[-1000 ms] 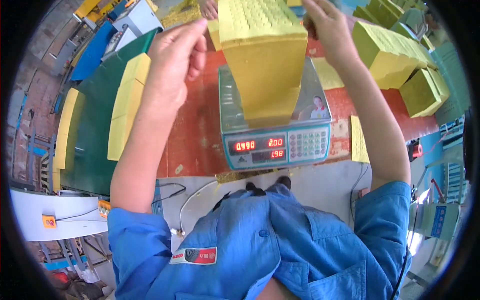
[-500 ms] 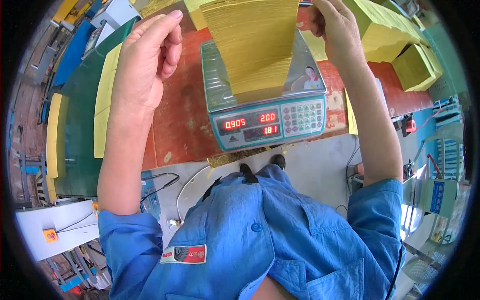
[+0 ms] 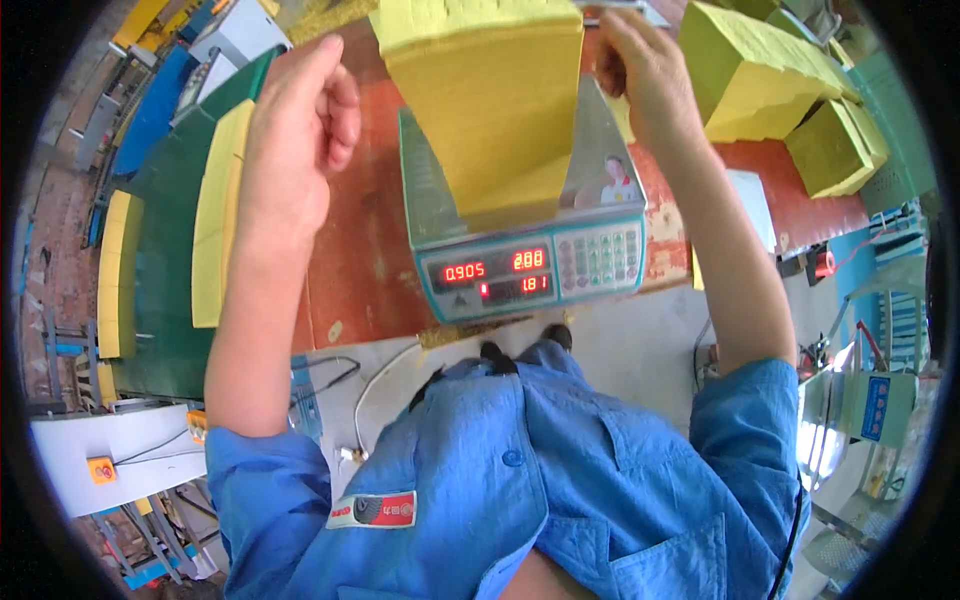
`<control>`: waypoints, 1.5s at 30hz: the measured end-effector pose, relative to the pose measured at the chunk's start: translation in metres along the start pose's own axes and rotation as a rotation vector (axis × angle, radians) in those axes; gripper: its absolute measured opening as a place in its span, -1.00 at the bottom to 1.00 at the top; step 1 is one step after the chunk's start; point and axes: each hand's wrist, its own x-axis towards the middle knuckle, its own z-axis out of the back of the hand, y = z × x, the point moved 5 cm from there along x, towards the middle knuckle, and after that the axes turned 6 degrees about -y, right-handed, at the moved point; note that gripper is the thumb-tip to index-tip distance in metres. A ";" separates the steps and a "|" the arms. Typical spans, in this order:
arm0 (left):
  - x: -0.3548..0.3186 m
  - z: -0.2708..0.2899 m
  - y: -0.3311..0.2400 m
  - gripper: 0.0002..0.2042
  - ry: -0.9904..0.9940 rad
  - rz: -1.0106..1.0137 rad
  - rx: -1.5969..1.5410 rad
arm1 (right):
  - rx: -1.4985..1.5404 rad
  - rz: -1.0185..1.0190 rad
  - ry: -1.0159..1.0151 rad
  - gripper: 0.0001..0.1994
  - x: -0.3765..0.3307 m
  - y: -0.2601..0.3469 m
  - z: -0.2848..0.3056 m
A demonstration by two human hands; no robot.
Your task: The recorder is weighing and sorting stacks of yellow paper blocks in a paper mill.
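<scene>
A tall stack of yellow paper sheets (image 3: 480, 120) stands on the metal plate of a teal digital scale (image 3: 535, 272), whose red figures are lit. To the left of the stack, my left hand (image 3: 298, 140) is raised, fingers loosely bent and thumb apart, with nothing in it. My right hand (image 3: 648, 85) is on the other side, its fingers loosely curled and partly turned from view. A gap shows between each hand and the stack, and I see nothing held in either.
The scale stands on a worn red table (image 3: 350, 250). More yellow paper stacks (image 3: 760, 80) lie at the far right. Yellow bundles (image 3: 222, 220) lie along the green surface (image 3: 165, 250) at left. A white hose (image 3: 368, 390) runs over the floor below.
The view has tilted, so the scale and stack appear lower and more of the stack's top shows. My right hand is slightly closer to the stack. Both hands stay off it.
</scene>
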 end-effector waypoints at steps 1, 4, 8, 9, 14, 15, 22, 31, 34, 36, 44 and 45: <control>0.003 -0.001 0.007 -0.66 -0.076 0.051 -0.048 | -0.018 0.074 0.049 -0.72 0.005 -0.003 0.000; 0.017 -0.006 0.010 -0.50 -0.113 0.112 -0.103 | -0.010 -0.092 -0.023 -0.70 0.019 -0.043 -0.004; 0.040 -0.018 0.003 -0.32 0.041 0.195 -0.283 | 0.168 -0.008 0.069 -0.56 0.041 -0.102 -0.017; 0.044 -0.034 -0.001 -0.38 0.101 0.189 -0.266 | 0.199 -0.085 0.095 -0.54 0.044 -0.127 -0.019; 0.034 -0.055 0.008 -0.45 0.188 0.428 -0.229 | 0.262 -0.146 0.188 -0.51 0.005 -0.117 -0.058; 0.031 -0.054 0.012 -0.45 0.208 0.440 -0.250 | 0.156 -0.041 0.164 -0.50 -0.003 -0.107 -0.055; -0.014 -0.049 0.011 -0.47 0.305 0.591 -0.124 | 0.058 -0.079 -0.171 -0.54 -0.071 -0.112 -0.039; 0.004 -0.047 0.024 -0.48 0.446 0.574 -0.120 | -0.254 0.121 -0.267 -0.61 -0.153 -0.072 -0.012; 0.010 -0.053 0.027 -0.46 0.472 0.565 -0.167 | -0.092 -0.175 -0.208 -0.65 -0.212 -0.089 0.014; 0.010 -0.062 0.035 -0.44 0.541 0.595 -0.191 | 0.196 -0.513 -0.235 -0.66 -0.234 -0.121 0.026; 0.002 -0.097 0.036 -0.42 0.593 0.579 -0.191 | 0.789 -0.733 -0.142 -0.56 -0.214 -0.127 0.015; -0.002 -0.103 0.031 -0.42 0.608 0.566 -0.187 | 0.807 -0.714 -0.097 -0.56 -0.212 -0.124 0.019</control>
